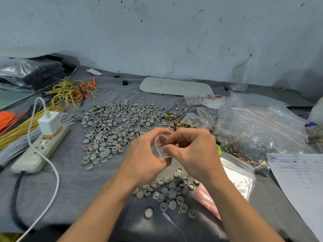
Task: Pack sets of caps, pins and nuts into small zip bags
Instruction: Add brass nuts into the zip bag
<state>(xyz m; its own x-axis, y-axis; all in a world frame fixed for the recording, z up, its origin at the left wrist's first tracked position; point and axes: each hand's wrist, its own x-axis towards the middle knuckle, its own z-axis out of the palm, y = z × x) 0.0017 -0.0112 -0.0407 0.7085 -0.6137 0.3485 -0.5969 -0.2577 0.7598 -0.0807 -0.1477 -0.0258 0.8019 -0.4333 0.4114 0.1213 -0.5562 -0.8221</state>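
Together, the left hand (pixel 145 154) and right hand (pixel 194 149) pinch a small zip bag (pixel 158 147), both grips clamped on it. Grey caps (pixel 108 123) spread toward the far edge of the counter (pixel 70 180).

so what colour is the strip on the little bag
Red, along the zip bag; head view shows it.

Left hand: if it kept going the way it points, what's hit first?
Probably the right hand: the left hand holds the small zip bag and points up-right, straight at the right hand's fingers pinching the same bag. Depth unclear.
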